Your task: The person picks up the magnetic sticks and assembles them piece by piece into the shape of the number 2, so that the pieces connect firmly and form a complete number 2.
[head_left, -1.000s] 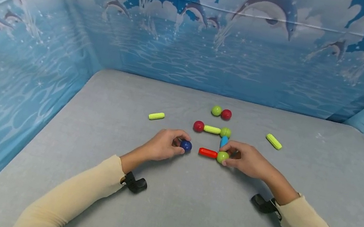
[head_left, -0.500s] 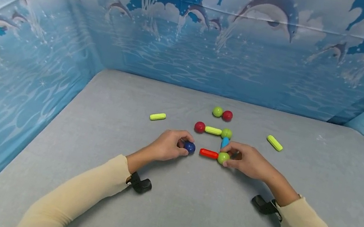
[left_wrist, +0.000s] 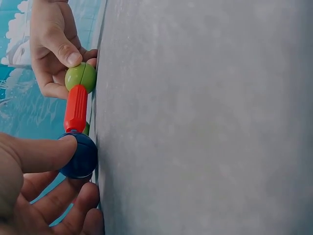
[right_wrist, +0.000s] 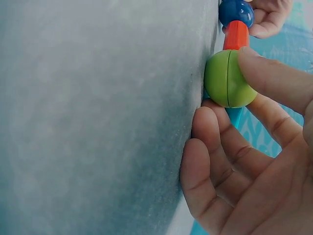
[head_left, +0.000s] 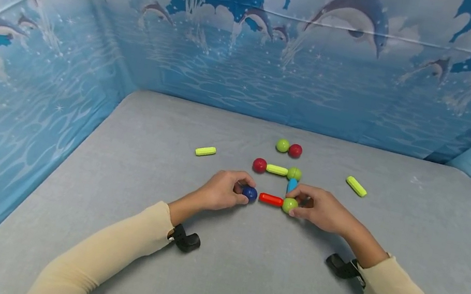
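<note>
My left hand [head_left: 224, 190] pinches a dark blue ball [head_left: 249, 194] between thumb and fingers, just left of the free end of a red rod [head_left: 271, 199]. At the rod's other end is a green ball [head_left: 290, 205], which my right hand [head_left: 318, 207] holds with thumb and fingers. From that ball a blue rod [head_left: 292, 185], partly hidden by the right fingers, runs back to a second green ball [head_left: 294, 173]. A yellow rod [head_left: 276, 170] links this one to a red ball [head_left: 259, 165]. Whether the blue ball touches the red rod I cannot tell.
Behind the joined pieces, a loose green ball [head_left: 282, 145] and red ball [head_left: 295, 151] sit side by side. One yellow rod [head_left: 205, 151] lies to the left, another yellow rod [head_left: 356, 186] to the right. A dolphin-print curtain [head_left: 229, 72] borders the grey table [head_left: 230, 283].
The left hand has brought the blue ball rightward, narrowing the gap to the red rod. My right hand keeps its grip on the green ball in about the same place.
</note>
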Action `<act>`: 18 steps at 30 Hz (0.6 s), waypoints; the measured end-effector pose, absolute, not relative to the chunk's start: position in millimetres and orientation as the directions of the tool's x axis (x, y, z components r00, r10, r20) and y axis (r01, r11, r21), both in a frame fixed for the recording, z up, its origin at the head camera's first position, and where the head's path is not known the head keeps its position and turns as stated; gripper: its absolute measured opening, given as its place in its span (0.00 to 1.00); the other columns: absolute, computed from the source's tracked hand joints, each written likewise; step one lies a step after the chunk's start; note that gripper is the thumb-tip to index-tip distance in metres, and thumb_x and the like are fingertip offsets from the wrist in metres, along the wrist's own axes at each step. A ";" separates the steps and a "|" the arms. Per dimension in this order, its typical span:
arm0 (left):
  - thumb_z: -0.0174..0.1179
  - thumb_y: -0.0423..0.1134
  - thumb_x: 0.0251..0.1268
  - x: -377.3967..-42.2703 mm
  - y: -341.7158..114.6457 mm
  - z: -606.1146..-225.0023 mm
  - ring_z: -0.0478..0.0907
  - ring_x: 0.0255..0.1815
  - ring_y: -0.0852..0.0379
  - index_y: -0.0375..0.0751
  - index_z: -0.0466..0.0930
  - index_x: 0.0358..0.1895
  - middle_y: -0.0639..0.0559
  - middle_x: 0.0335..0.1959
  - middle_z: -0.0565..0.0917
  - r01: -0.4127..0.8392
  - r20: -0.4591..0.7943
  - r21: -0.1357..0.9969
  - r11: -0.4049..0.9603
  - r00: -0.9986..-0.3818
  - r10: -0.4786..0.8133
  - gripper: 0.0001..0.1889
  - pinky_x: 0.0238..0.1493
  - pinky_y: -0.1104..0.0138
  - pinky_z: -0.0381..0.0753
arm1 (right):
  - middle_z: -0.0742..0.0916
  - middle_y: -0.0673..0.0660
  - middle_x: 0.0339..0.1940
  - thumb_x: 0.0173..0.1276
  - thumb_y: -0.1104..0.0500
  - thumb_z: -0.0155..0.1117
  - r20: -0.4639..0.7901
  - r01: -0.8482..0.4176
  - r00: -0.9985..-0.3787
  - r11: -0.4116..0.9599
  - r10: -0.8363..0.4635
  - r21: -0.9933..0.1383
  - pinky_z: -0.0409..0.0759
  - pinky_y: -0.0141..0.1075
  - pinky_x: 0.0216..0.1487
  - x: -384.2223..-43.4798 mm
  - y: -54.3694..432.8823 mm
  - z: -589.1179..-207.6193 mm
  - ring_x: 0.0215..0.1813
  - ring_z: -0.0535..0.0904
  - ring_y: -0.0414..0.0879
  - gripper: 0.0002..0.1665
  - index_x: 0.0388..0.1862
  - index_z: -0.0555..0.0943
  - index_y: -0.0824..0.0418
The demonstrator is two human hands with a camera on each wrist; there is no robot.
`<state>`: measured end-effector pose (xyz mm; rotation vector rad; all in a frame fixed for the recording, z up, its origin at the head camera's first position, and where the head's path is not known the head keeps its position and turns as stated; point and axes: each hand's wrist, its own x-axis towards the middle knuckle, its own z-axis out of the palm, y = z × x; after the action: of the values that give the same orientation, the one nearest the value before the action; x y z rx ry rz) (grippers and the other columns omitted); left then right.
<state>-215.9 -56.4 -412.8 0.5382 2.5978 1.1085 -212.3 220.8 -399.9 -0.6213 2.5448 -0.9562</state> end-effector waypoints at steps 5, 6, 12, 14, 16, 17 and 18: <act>0.68 0.35 0.62 -215.1 -54.2 -411.9 0.77 0.44 0.56 0.48 0.82 0.53 0.50 0.50 0.85 0.227 -0.102 0.730 0.645 -0.897 0.431 0.16 0.42 0.69 0.77 | 0.84 0.58 0.46 0.67 0.58 0.69 -0.170 -0.276 -0.838 0.672 -0.518 -0.687 0.79 0.36 0.39 -211.5 222.2 -399.7 0.43 0.78 0.46 0.16 0.53 0.80 0.56; 0.68 0.35 0.62 -215.0 -53.9 -411.9 0.77 0.44 0.56 0.48 0.82 0.53 0.50 0.50 0.85 0.229 -0.100 0.728 0.646 -0.897 0.431 0.16 0.42 0.69 0.77 | 0.84 0.58 0.46 0.67 0.58 0.69 -0.170 -0.277 -0.838 0.673 -0.518 -0.686 0.79 0.36 0.39 -211.5 222.2 -399.8 0.42 0.78 0.46 0.16 0.53 0.80 0.56; 0.68 0.35 0.62 -214.5 -51.0 -412.4 0.77 0.41 0.57 0.47 0.82 0.53 0.50 0.49 0.85 0.246 -0.093 0.729 0.639 -0.889 0.449 0.16 0.38 0.71 0.75 | 0.84 0.58 0.46 0.67 0.58 0.68 -0.169 -0.279 -0.837 0.671 -0.520 -0.687 0.78 0.36 0.39 -211.0 222.3 -399.9 0.41 0.78 0.46 0.16 0.53 0.80 0.56; 0.68 0.35 0.62 -214.2 -50.1 -412.6 0.76 0.41 0.58 0.47 0.81 0.53 0.49 0.49 0.85 0.246 -0.094 0.730 0.638 -0.888 0.450 0.16 0.37 0.72 0.74 | 0.84 0.58 0.46 0.67 0.58 0.68 -0.168 -0.281 -0.835 0.668 -0.524 -0.689 0.78 0.36 0.39 -210.7 222.4 -399.9 0.41 0.78 0.46 0.16 0.54 0.80 0.56; 0.67 0.35 0.63 -214.1 -49.7 -412.4 0.76 0.40 0.58 0.47 0.81 0.53 0.50 0.49 0.85 0.242 -0.099 0.730 0.639 -0.888 0.449 0.16 0.36 0.72 0.74 | 0.84 0.58 0.46 0.67 0.58 0.68 -0.169 -0.280 -0.834 0.666 -0.526 -0.691 0.78 0.36 0.39 -210.3 222.7 -399.9 0.41 0.78 0.46 0.16 0.54 0.80 0.56; 0.67 0.35 0.63 -214.0 -49.5 -412.2 0.76 0.40 0.58 0.47 0.81 0.54 0.50 0.48 0.85 0.240 -0.101 0.731 0.639 -0.887 0.450 0.16 0.35 0.72 0.74 | 0.84 0.58 0.46 0.67 0.58 0.68 -0.168 -0.280 -0.834 0.665 -0.526 -0.692 0.78 0.36 0.39 -210.1 223.0 -399.8 0.41 0.78 0.46 0.16 0.53 0.80 0.56; 0.67 0.35 0.63 -214.0 -49.5 -412.0 0.76 0.40 0.57 0.47 0.81 0.54 0.49 0.48 0.85 0.239 -0.104 0.734 0.636 -0.886 0.453 0.16 0.35 0.72 0.73 | 0.84 0.58 0.45 0.67 0.59 0.68 -0.168 -0.279 -0.834 0.665 -0.525 -0.693 0.78 0.36 0.39 -209.9 223.2 -399.8 0.41 0.78 0.46 0.16 0.53 0.80 0.56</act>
<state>-214.0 -49.5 -412.0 0.5590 2.5809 1.0981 -209.9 223.2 -399.8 -0.6354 2.5273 -0.9665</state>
